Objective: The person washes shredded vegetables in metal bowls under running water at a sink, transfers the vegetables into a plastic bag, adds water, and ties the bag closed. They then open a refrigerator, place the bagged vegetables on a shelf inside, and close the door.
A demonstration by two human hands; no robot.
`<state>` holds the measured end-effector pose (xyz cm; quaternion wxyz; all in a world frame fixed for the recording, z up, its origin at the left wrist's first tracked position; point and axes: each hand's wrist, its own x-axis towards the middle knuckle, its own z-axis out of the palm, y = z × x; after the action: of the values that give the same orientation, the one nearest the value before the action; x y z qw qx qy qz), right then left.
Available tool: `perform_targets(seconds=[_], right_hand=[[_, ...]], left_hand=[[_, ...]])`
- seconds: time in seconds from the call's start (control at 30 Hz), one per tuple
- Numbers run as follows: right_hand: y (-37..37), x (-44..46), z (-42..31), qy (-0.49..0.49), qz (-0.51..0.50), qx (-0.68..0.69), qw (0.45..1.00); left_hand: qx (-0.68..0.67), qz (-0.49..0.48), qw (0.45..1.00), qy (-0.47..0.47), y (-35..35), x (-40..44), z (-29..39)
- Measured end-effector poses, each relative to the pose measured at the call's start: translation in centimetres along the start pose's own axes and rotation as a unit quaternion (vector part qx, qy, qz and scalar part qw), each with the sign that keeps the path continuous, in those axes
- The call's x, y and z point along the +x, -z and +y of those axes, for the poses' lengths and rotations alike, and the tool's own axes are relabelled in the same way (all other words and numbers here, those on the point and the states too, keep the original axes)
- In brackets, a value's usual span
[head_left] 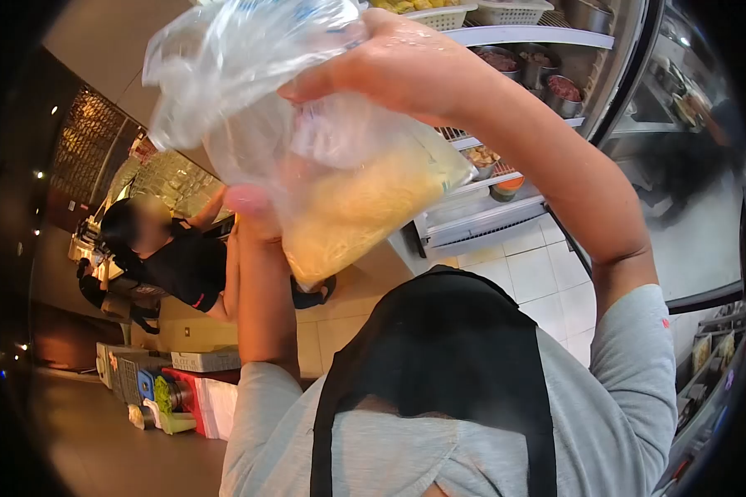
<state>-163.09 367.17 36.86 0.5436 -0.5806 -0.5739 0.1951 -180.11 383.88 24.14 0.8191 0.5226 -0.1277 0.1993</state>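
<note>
A clear plastic bag (249, 62) with a crumpled upper part hangs in front of me, its lower part bulging with a yellow, fine-looking food (348, 211). My right hand (394, 62) is closed on the gathered plastic near the top, thumb across the front. My left hand (253, 201) is raised at the bag's left side; its fingers are hidden behind or within the plastic, so I cannot tell how they are bent. A pinkish shape shows blurred through the film in the middle.
An open fridge with wire shelves (522, 37) holds metal pots of meat (564, 93) and white baskets (439, 16). Its glass door (671, 166) stands at the right. A person in black (182, 265) is at the left, with crates and greens (167, 396) below.
</note>
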Motion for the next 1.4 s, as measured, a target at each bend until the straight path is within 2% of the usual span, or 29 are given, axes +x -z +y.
perform_targets(seconds=[0.13, 0.2, 0.27, 0.33, 0.37, 0.43, 0.47, 0.53, 0.57, 0.6, 0.63, 0.67, 0.7, 0.73, 0.8, 0.83, 0.87, 0.93, 1.03, 1.07, 1.17, 1.27, 1.3, 1.4], right_hand=[[-0.8, 0.2, -1.1, -0.068, 0.004, -0.213, 0.975], [-1.0, 0.2, -1.1, -0.061, -0.038, -0.208, 0.976], [-0.5, 0.2, 0.1, -0.006, -0.070, -0.264, 0.962], [0.2, 0.8, 3.7, 0.101, -0.098, -0.377, 0.916], [0.3, 0.9, 4.7, 0.103, -0.096, -0.355, 0.924], [0.4, 1.1, 5.8, 0.107, -0.088, -0.309, 0.941], [0.5, 1.3, 6.3, 0.151, -0.089, -0.325, 0.930], [0.6, 1.5, 6.8, 0.234, -0.087, -0.355, 0.901], [0.0, 1.5, 6.6, 0.122, -0.055, -0.237, 0.962], [-1.3, 1.7, 5.9, 0.007, -0.022, -0.112, 0.993], [-2.1, 1.6, 5.3, -0.108, 0.013, 0.017, 0.994], [-1.9, 1.3, 4.3, -0.082, -0.050, -0.084, 0.992], [-2.6, 1.1, 3.9, -0.005, -0.068, -0.222, 0.973], [-4.0, 0.5, 3.9, 0.013, -0.063, -0.278, 0.959], [-6.4, -1.4, 4.4, 0.064, -0.074, -0.363, 0.927], [-7.5, -2.5, 4.6, 0.095, -0.090, -0.392, 0.910], [-8.8, -3.4, 5.3, 0.135, -0.025, -0.393, 0.909], [-11.7, -4.9, 6.5, 0.212, 0.106, -0.386, 0.891], [-13.6, -6.3, 6.1, 0.205, 0.135, -0.319, 0.915], [-13.5, -6.7, 6.1, 0.193, 0.097, -0.305, 0.928], [-12.2, -6.8, 5.0, 0.201, 0.113, -0.209, 0.950], [-12.2, -6.5, 5.1, 0.221, 0.169, -0.079, 0.957], [-12.4, -6.5, 5.1, 0.222, 0.175, -0.090, 0.955], [-13.4, -6.9, 5.2, 0.220, 0.177, -0.116, 0.952]], left_hand=[[0.041, 0.003, 0.995, 0.093, -1.5, 0.3, -0.7], [0.086, 0.012, 0.988, 0.126, -2.2, 0.3, -0.9], [0.150, 0.031, 0.978, 0.141, -2.9, 0.4, -1.6], [0.078, 0.044, 0.989, 0.118, -3.5, 0.7, -2.7], [0.044, 0.052, 0.992, 0.105, -3.5, 0.7, -2.9], [0.067, -0.039, 0.991, 0.113, 1.6, -1.2, -4.8], [0.077, -0.085, 0.986, 0.120, 3.3, -1.9, -5.5], [0.159, -0.049, 0.981, 0.104, 1.6, -1.7, -5.7], [0.199, -0.032, 0.975, 0.095, 0.5, -1.3, -5.8], [0.204, 0.008, 0.971, 0.125, -0.7, -0.7, -6.0], [0.208, 0.048, 0.965, 0.155, -2.0, -0.1, -6.1], [0.212, 0.088, 0.955, 0.185, -2.7, 0.4, -6.4], [0.356, 0.063, 0.920, 0.150, -1.5, 0.1, -7.7], [0.491, 0.035, 0.863, 0.111, 0.9, -0.6, -9.8], [0.566, 0.029, 0.822, 0.045, 0.8, 0.1, -10.8], [0.516, 0.052, 0.855, 0.023, -2.0, 1.6, -9.9], [0.463, 0.074, 0.883, -0.001, -4.9, 3.3, -8.9], [0.348, 0.093, 0.932, -0.044, -6.3, 3.9, -8.8], [0.228, 0.111, 0.963, -0.095, -6.5, 3.5, -9.8], [0.227, 0.140, 0.957, -0.112, -6.4, 3.8, -10.7], [0.278, 0.156, 0.940, -0.118, -4.8, 4.0, -11.2], [0.390, 0.154, 0.898, -0.132, -5.2, 3.9, -9.3], [0.425, 0.132, 0.886, -0.131, -4.4, 3.9, -8.5], [0.397, 0.092, 0.911, -0.062, -5.3, 4.1, -7.9]])
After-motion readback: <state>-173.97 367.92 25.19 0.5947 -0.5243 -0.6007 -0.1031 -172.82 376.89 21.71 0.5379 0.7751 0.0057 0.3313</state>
